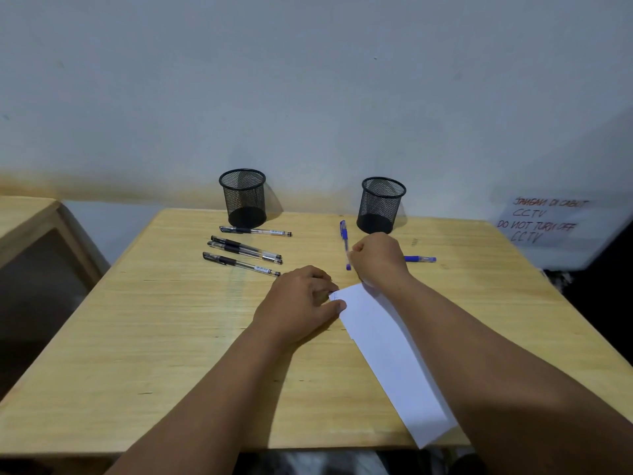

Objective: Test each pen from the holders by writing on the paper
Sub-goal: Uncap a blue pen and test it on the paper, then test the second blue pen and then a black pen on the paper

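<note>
Two empty black mesh holders stand at the table's far edge, the left holder (244, 197) and the right holder (381, 204). Several capped black pens (245, 250) lie in a row in front of the left holder. My right hand (376, 258) is closed in a fist around a blue pen (343, 233), which points down toward the table just beyond the paper. A second blue pen (421, 259) lies flat behind that hand, partly hidden. My left hand (299, 299) pinches the far corner of the white paper (387, 354), which lies slanted under my right forearm.
The wooden table (171, 337) stands against a pale wall. A second wooden piece of furniture (30, 217) sits to the left. A handwritten CCTV notice (544, 219) hangs at the right. The paper's near end overhangs the table's front edge.
</note>
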